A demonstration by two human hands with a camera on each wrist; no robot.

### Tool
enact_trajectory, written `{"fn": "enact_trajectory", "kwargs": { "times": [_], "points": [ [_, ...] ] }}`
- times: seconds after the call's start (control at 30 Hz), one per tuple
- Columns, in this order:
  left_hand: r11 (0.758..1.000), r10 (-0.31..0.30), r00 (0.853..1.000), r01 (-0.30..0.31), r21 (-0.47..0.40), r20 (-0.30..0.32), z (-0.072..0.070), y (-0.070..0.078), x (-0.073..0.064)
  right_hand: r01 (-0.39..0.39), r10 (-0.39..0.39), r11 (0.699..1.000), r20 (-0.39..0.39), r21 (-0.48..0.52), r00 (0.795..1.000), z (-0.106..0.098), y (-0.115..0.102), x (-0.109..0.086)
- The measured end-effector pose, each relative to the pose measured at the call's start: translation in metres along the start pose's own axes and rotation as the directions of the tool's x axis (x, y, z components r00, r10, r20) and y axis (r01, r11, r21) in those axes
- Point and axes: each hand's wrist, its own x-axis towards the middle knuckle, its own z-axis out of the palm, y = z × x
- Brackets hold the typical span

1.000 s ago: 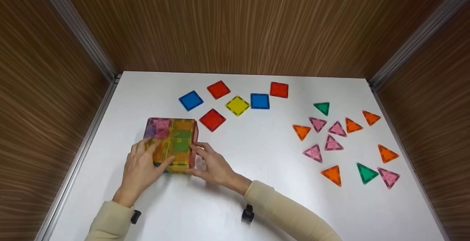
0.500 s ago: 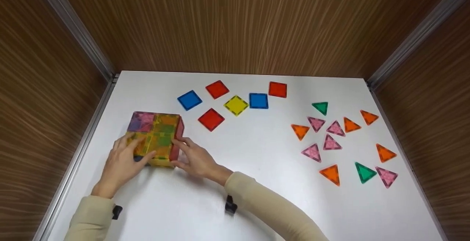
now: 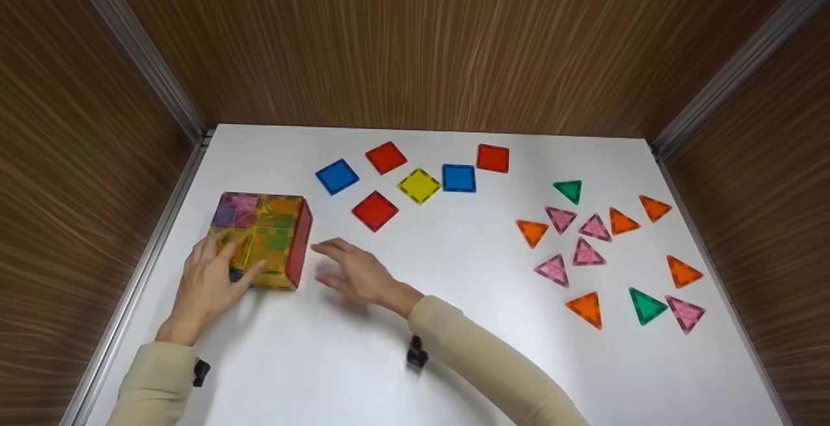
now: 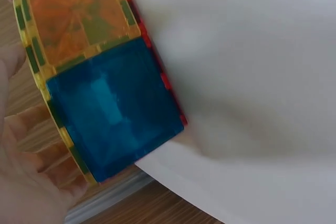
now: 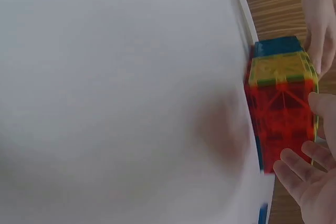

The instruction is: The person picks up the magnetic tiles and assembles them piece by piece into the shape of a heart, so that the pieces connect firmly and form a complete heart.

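Observation:
A box built of translucent magnetic tiles (image 3: 279, 222) sits at the table's left. Its top is yellow with pink and purple at the far-left corner; its right side is red. On the near side, the left wrist view shows a blue tile (image 4: 115, 108) beside a yellow-edged orange one. My left hand (image 3: 211, 286) rests on the near-left part of the top, fingers spread and the thumb by the near edge. My right hand (image 3: 360, 273) hovers just right of the red side (image 5: 283, 114), holding nothing, fingers apart from the box in the head view.
Behind the box lie loose square tiles: red (image 3: 375, 211), blue (image 3: 337, 176) and yellow (image 3: 419, 186). On the right several triangle tiles are scattered, orange (image 3: 586, 310), pink (image 3: 588, 253) and green (image 3: 646, 306). Wood-grain panels (image 3: 415, 43) wall the white table (image 3: 480, 355) at back and sides.
Both hands have moved the tile box left and slightly away. My right hand has since come off its red side; my left hand stays on the top.

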Motion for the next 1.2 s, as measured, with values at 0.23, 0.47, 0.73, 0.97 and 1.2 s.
{"fn": "enact_trajectory", "kwargs": {
  "times": [0.23,0.47,0.73,0.97,1.2],
  "points": [
    [0.997,0.071,0.997,-0.069,0.046,-0.043,0.015,0.024,-0.006,-0.018,0.017,1.000,-0.069,-0.017,0.997,-0.042,0.063,-0.060],
    [0.995,0.048,0.998,-0.045,0.086,-0.031,0.018,0.028,-0.007,-0.094,0.075,0.993,-0.224,-0.076,0.972,-0.089,0.134,-0.128],
    [0.997,0.035,0.999,-0.033,0.064,-0.032,0.016,0.023,-0.003,-0.306,0.237,0.933,-0.317,-0.190,0.918,-0.144,0.200,-0.189],
    [0.999,0.022,1.000,-0.021,0.037,-0.016,0.014,0.014,0.005,-0.434,0.358,0.863,-0.293,-0.260,0.887,-0.170,0.234,-0.217],
    [1.000,0.015,1.000,-0.015,0.023,-0.020,0.013,0.008,0.006,-0.455,0.368,0.838,-0.305,-0.301,0.878,-0.172,0.243,-0.224]
  ]
}}
